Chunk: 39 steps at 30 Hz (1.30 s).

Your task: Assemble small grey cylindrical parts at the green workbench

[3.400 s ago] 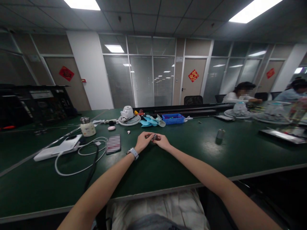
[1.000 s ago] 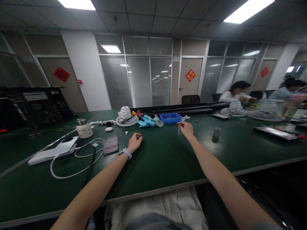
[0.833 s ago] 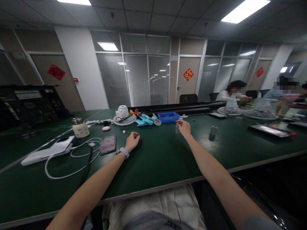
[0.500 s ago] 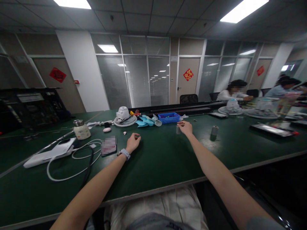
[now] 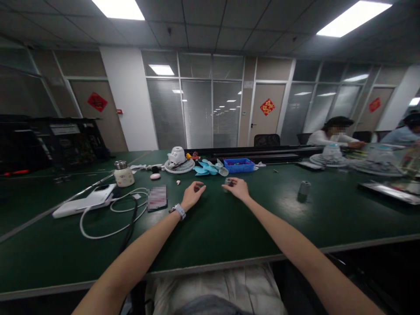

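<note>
At our bench [image 5: 213,232], our right hand [image 5: 239,189] grips a cylinder [image 5: 226,185], probably hard, best pinched by its sides. Alongside, our left hand [image 5: 193,195] gapes.

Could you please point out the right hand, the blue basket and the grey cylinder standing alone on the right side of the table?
Right hand [image 5: 239,189]: head view, on the back of the hand.
Blue basket [image 5: 239,168]: head view, on its front wall.
Grey cylinder [image 5: 305,188]: head view, on its side.

Dim overall, bright ceiling panels [image 5: 354,18], glare on tabletop [image 5: 292,208], stretched edges
</note>
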Tool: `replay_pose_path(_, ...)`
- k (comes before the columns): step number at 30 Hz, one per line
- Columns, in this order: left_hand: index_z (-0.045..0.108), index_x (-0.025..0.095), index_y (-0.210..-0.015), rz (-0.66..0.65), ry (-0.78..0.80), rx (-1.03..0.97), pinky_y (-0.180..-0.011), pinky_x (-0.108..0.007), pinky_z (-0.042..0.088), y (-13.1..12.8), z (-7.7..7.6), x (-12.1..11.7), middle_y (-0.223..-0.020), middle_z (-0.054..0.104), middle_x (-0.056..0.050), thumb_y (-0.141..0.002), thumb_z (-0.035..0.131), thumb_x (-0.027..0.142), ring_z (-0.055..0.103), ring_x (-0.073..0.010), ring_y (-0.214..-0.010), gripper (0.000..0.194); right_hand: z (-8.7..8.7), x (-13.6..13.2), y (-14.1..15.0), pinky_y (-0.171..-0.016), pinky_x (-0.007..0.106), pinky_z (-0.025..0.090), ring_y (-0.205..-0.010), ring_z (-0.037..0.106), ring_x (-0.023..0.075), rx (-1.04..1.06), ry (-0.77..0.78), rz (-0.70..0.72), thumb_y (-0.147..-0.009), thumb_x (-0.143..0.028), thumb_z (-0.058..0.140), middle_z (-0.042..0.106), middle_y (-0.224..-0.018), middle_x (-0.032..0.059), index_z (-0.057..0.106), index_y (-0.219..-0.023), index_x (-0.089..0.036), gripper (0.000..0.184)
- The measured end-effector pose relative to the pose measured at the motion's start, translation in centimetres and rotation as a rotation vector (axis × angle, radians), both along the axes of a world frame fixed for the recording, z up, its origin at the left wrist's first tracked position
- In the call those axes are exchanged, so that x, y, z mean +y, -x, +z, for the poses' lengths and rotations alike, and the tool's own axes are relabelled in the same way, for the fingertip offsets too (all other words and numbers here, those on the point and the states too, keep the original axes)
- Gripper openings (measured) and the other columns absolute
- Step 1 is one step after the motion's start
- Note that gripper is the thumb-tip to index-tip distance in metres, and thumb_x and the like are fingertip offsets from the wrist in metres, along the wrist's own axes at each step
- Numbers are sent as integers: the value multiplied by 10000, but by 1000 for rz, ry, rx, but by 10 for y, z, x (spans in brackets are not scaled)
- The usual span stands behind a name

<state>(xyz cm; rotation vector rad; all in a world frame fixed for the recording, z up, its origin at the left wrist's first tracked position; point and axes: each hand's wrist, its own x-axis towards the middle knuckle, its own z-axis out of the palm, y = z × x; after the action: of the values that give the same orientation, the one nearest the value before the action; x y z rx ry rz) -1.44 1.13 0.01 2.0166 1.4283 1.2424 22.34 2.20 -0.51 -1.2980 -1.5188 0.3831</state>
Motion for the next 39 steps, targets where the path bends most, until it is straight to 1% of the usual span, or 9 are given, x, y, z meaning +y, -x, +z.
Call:
replay_pose_path(3, 629, 193, -1048, -102, -91, -7, -709, -247, 467, -11, 7, -11, -877, 670, -36, -795, 517, 484, 602, -144, -774, 401, -7, -8, 60, -771, 292, 540, -858, 669, 186, 13, -6, 242, -602, -235, 736, 706, -939, 60, 642, -997, -174, 411)
replay_pose_path(6, 672, 198, -968, -92, -121, 2, -739, -256, 475, -17, 12, -16, -901, 689, -39, -799, 527, 456, 613, -147, -782, 341, -12, -17, 86, -779, 314, 542, -856, 670, 196, -28, -27, 276, -616, -186, 715, 705, -948, 39, 634, -989, -212, 383)
replay_pose_path(15, 700, 170, -773, -18, -15, -66, -631, -241, 482, -13, 20, -13, -763, 705, -53, -693, 631, 507, 637, -164, -703, 354, -11, -27, 81, -763, 335, 543, -849, 669, 197, -27, -11, 234, -634, -301, 740, 693, -959, 56, 570, -1023, -211, 434)
replay_pose_path(19, 726, 185, -817, 5, -65, -19, -657, -249, 465, -9, 23, -9, -793, 709, -54, -709, 601, 533, 624, -166, -722, 385, -14, -27, 82, -776, 325, 537, -866, 665, 189, 11, -18, 246, -624, -319, 751, 691, -949, 60, 569, -1006, -196, 441)
replay_pose_path(23, 737, 217, -891, 48, -96, 59, -671, -259, 452, 2, 14, 2, -866, 709, -54, -733, 582, 517, 614, -180, -770, 373, -14, -29, 77, -774, 314, 537, -853, 666, 179, 33, -30, 256, -620, -333, 753, 693, -925, 57, 585, -981, -190, 423)
replay_pose_path(27, 748, 268, -817, -2, 9, 208, -714, -262, 449, 9, 0, 10, -845, 713, -30, -713, 631, 455, 621, -194, -809, 244, -2, -20, 50, -777, 311, 530, -874, 660, 180, 39, -66, 163, -626, -343, 745, 690, -952, 69, 593, -975, -187, 412)
replay_pose_path(32, 745, 295, -796, 10, 96, 207, -706, -250, 448, 9, -4, 11, -779, 715, -18, -662, 687, 427, 626, -207, -820, 196, 16, -4, -32, -801, 346, 503, -893, 653, 202, 19, -89, -339, -668, -341, 706, 688, -979, 72, 583, -1000, -211, 377)
replay_pose_path(35, 740, 310, -853, -9, 67, 271, -692, -251, 443, 10, -5, 12, -783, 709, -17, -681, 657, 474, 624, -208, -806, 252, 14, 1, -80, -811, 378, 484, -898, 647, 232, -15, -43, -617, -666, -351, 700, 691, -957, 85, 588, -976, -216, 357)
replay_pose_path(39, 685, 286, -1056, 18, 7, 298, -663, -265, 435, 12, -7, 17, -768, 684, -36, -760, 526, 557, 612, -204, -754, 432, -1, 9, -108, -763, 339, 487, -817, 655, 216, -4, 4, -697, -610, -357, 736, 696, -863, 70, 603, -880, -220, 330)
